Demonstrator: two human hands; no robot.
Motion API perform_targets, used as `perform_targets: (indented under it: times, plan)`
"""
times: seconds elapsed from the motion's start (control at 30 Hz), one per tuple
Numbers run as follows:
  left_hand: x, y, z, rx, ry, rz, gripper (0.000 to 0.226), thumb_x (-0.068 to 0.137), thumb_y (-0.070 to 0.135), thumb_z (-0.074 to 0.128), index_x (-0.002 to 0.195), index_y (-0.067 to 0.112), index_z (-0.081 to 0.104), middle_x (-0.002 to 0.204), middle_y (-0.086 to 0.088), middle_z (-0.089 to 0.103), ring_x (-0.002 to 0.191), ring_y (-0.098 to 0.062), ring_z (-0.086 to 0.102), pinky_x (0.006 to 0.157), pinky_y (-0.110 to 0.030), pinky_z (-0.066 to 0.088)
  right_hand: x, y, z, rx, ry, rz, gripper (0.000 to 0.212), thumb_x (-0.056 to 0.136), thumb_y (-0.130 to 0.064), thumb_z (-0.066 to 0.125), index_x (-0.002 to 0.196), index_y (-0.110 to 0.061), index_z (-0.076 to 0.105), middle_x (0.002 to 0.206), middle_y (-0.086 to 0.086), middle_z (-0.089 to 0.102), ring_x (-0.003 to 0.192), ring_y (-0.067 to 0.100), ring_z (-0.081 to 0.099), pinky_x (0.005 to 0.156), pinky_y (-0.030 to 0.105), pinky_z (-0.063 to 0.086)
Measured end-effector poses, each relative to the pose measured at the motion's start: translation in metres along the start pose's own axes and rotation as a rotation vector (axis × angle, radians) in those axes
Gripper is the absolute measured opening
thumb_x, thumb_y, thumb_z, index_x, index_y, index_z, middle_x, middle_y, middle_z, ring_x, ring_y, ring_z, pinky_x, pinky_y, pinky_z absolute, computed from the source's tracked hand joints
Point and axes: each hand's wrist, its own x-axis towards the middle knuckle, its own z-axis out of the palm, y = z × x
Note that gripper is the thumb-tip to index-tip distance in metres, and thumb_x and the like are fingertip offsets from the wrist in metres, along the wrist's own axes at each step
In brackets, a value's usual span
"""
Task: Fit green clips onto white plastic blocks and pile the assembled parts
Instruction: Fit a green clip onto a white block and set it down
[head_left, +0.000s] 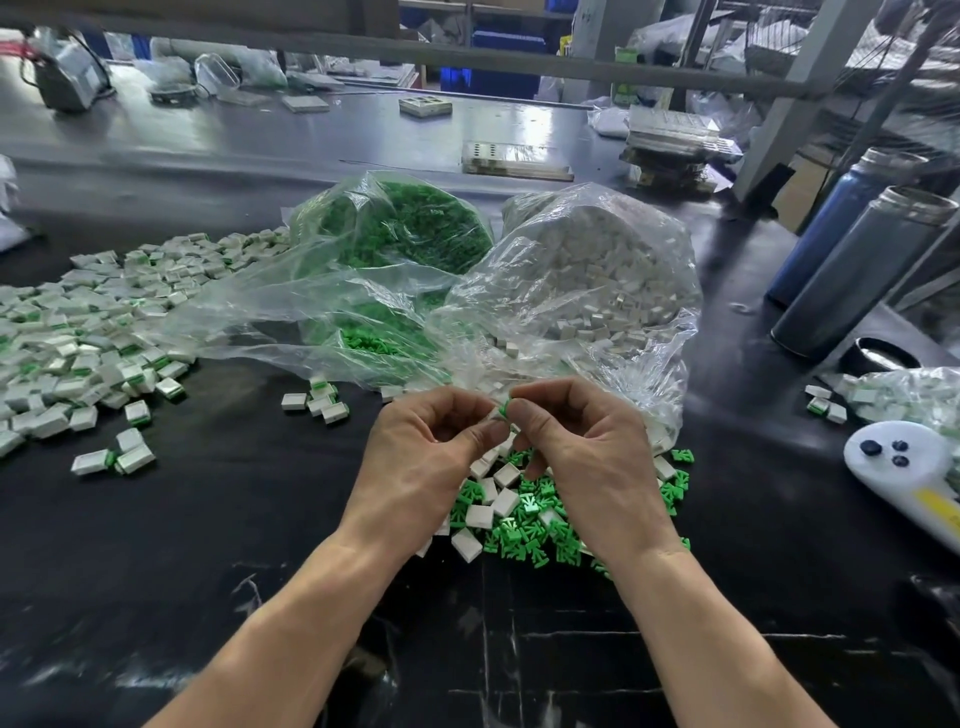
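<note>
My left hand (421, 457) and my right hand (582, 452) meet above the black table, fingertips together. Between them sits a small white block (494, 414) held by my left fingers, with a green clip (503, 409) pinched against it by my right thumb and forefinger. Under the hands lies a loose heap of green clips (530, 525) mixed with white blocks (480, 514). A broad pile of assembled white-and-green parts (78, 343) spreads over the table's left side.
Two open clear bags stand behind the hands: one of green clips (400, 228), one of white blocks (597, 270). Two metal flasks (852, 270) and a white controller (904, 467) are at the right. Trays and clutter line the far edge.
</note>
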Motion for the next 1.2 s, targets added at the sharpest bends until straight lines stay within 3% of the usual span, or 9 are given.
perform_targets:
  times: [0.3, 0.43, 0.53, 0.73, 0.93, 1.2]
  plan:
    - [0.0002, 0.0023, -0.0025, 0.021, 0.024, 0.032, 0.018, 0.085, 0.009, 0.083, 0.081, 0.026, 0.079, 0.078, 0.009, 0.077, 0.069, 0.004, 0.067, 0.064, -0.009, 0.049, -0.0014, 0.0033, 0.0021, -0.037, 0.016, -0.036, 0.006, 0.092, -0.011, 0.078, 0.094, -0.017, 0.077, 0.081, 0.0, 0.077, 0.066, 0.013, 0.07, 0.057, 0.022, 0.056]
    - [-0.0005, 0.0023, -0.0039, 0.01, 0.042, 0.045, 0.018, 0.083, 0.006, 0.083, 0.081, 0.023, 0.079, 0.079, 0.005, 0.078, 0.073, -0.001, 0.072, 0.067, -0.011, 0.052, -0.0047, 0.006, 0.0065, -0.119, 0.054, -0.088, 0.014, 0.09, -0.015, 0.081, 0.091, -0.029, 0.078, 0.084, -0.007, 0.078, 0.071, 0.015, 0.074, 0.066, 0.033, 0.064]
    - [-0.0009, 0.0042, -0.0027, 0.022, 0.043, 0.06, 0.02, 0.083, 0.005, 0.083, 0.079, 0.024, 0.079, 0.078, 0.005, 0.078, 0.073, -0.003, 0.073, 0.068, -0.012, 0.053, -0.005, 0.0062, 0.006, -0.092, 0.061, -0.095, 0.015, 0.09, -0.013, 0.081, 0.091, -0.028, 0.079, 0.084, -0.006, 0.078, 0.074, 0.017, 0.076, 0.07, 0.04, 0.066]
    - [0.0002, 0.0021, -0.0057, 0.047, 0.039, 0.079, 0.018, 0.085, 0.001, 0.081, 0.085, 0.018, 0.079, 0.083, 0.005, 0.079, 0.082, -0.009, 0.077, 0.074, -0.018, 0.058, -0.0043, 0.0056, 0.0061, -0.222, 0.039, -0.178, 0.015, 0.09, -0.013, 0.082, 0.095, -0.027, 0.081, 0.086, -0.01, 0.077, 0.077, 0.015, 0.076, 0.069, 0.039, 0.065]
    - [0.0039, 0.0001, -0.0062, 0.224, 0.055, 0.151, 0.036, 0.083, 0.001, 0.083, 0.078, 0.036, 0.077, 0.085, 0.014, 0.076, 0.08, -0.003, 0.075, 0.073, -0.013, 0.057, -0.0015, 0.0065, 0.0014, -0.297, -0.01, -0.192, 0.016, 0.089, -0.011, 0.083, 0.096, -0.026, 0.082, 0.086, -0.009, 0.077, 0.078, 0.015, 0.075, 0.071, 0.039, 0.064]
    - [0.0043, -0.001, -0.0056, 0.113, 0.06, 0.07, 0.022, 0.085, 0.002, 0.082, 0.084, 0.023, 0.079, 0.085, 0.007, 0.079, 0.084, -0.008, 0.077, 0.078, -0.024, 0.062, -0.0007, 0.0037, 0.0024, -0.188, -0.048, -0.094, 0.015, 0.089, -0.012, 0.082, 0.095, -0.026, 0.083, 0.091, -0.006, 0.079, 0.085, 0.017, 0.076, 0.079, 0.04, 0.065]
